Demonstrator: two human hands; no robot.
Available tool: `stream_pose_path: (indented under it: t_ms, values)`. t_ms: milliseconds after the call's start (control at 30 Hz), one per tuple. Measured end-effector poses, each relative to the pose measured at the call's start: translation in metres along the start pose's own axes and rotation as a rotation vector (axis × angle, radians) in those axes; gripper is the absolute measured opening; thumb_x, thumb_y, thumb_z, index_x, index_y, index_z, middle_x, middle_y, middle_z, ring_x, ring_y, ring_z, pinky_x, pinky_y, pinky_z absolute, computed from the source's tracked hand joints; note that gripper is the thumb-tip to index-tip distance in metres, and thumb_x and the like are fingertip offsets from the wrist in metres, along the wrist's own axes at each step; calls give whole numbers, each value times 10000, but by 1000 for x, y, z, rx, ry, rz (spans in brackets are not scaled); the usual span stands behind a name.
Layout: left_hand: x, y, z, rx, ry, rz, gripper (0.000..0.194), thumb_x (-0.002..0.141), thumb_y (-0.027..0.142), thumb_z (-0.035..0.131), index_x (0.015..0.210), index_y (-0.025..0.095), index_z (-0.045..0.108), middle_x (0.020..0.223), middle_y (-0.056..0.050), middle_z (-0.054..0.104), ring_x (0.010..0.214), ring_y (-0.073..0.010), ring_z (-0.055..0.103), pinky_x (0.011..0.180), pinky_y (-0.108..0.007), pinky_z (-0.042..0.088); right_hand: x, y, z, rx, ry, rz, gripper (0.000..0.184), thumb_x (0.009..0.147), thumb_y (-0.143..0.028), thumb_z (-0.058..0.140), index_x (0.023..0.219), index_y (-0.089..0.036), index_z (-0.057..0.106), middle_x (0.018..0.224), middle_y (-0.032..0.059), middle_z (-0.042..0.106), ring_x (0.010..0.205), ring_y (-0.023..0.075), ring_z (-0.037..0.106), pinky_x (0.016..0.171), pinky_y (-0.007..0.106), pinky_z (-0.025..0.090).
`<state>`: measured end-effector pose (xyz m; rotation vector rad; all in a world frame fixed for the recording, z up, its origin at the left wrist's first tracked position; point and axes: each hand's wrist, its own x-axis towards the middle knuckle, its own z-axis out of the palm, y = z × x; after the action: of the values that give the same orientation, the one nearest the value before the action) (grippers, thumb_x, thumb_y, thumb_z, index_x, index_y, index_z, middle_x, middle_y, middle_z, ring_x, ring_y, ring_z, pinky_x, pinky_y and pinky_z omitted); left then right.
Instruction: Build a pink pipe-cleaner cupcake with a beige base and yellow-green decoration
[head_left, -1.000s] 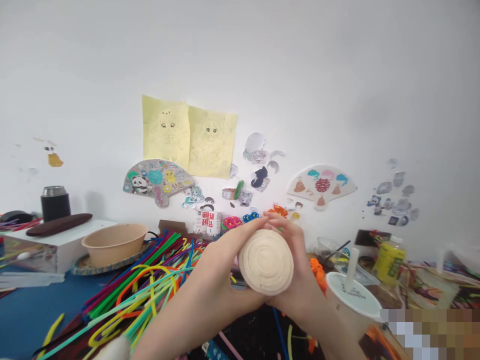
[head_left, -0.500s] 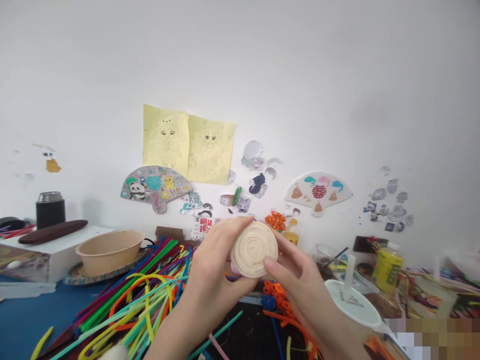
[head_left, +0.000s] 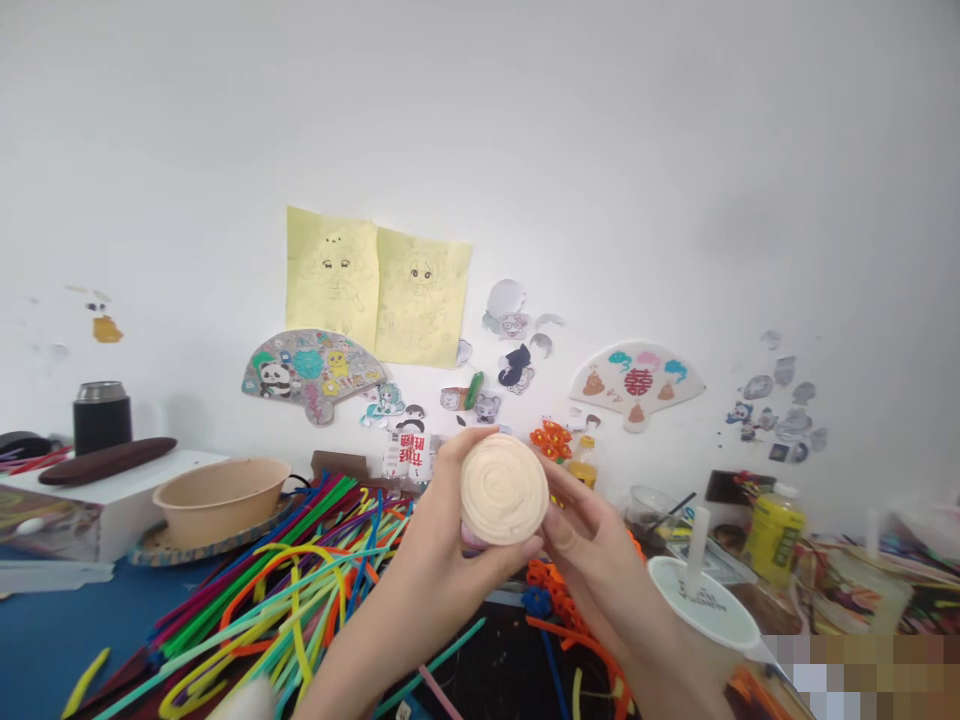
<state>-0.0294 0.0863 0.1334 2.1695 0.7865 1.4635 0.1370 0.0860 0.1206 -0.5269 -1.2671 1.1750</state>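
I hold up a round cream-coloured coil (head_left: 503,489) of wound pipe cleaner, its flat spiral face turned toward me. My left hand (head_left: 442,540) wraps round its left side and underside, thumb below and fingers over the top. From the right, my right hand (head_left: 592,545) presses its fingers against the coil's right edge and back. Both hands are closed on it, above the table. Below them lies a heap of coloured pipe cleaners (head_left: 285,590).
A tan bowl (head_left: 220,495) on a plate stands at the left, beside a white box (head_left: 90,500) with a black cup (head_left: 101,415). A lidded drink cup with straw (head_left: 703,600) is near my right wrist. Bottles, orange pipe-cleaner flowers (head_left: 551,440) and clutter line the wall.
The coil has risen slightly, and my right hand's fingers have slipped from its front face to its right edge. The view has tilted a little.
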Motion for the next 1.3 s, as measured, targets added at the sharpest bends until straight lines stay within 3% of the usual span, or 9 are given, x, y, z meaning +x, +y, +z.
stream_pose_path:
  t_ms: [133,233,533,700,833,1133,1300]
  values:
    - [-2,4,1,-171,-78,-42,580,921,425,622,1381,324,283,1476,-66,395,1417,-299,343,1078,-389,433,1,0,-2,31,-12,17,563,731,-455,838,1243,-275,688,1322,108,683,1265,330,595,1063,504,465]
    - [-2,4,5,-252,-16,-72,447,976,429,520,1347,289,313,1407,-80,439,1324,-277,435,1055,-387,439,1,-1,-3,43,-36,17,599,715,-460,848,1257,-266,680,1301,111,694,1263,330,596,1082,508,446]
    - [1,9,15,-415,120,-214,447,856,384,693,1180,250,415,1341,-77,521,1145,-244,561,773,-272,497,0,-2,-5,29,-43,39,549,722,-344,870,1236,-277,688,1348,91,667,1293,317,572,1083,474,458]
    - [1,12,10,-456,81,-210,414,822,313,731,1111,248,442,1189,-52,574,1111,-226,574,819,-281,470,1,-3,-7,-31,-76,3,522,711,-330,880,1202,-280,711,1418,81,613,1348,315,519,1119,452,426]
    - [1,13,8,-504,23,-215,395,833,283,718,1095,256,424,1091,-30,562,1148,-234,553,784,-268,452,1,-4,-8,-54,-67,-13,522,708,-332,882,1199,-274,716,1420,92,609,1321,325,547,1075,435,477]
    - [2,12,6,-493,14,-216,387,834,290,714,1073,247,412,1210,-45,534,1142,-226,558,830,-283,454,0,-5,-5,-83,-60,-33,485,728,-316,869,1188,-270,722,1424,89,606,1303,298,568,1058,389,498]
    - [3,10,6,-472,9,-207,386,835,298,712,1079,241,419,1232,-58,537,1180,-233,539,790,-262,454,-1,-9,-4,-22,-80,43,497,708,-280,882,1179,-274,723,1409,81,621,1311,303,564,1080,423,482]
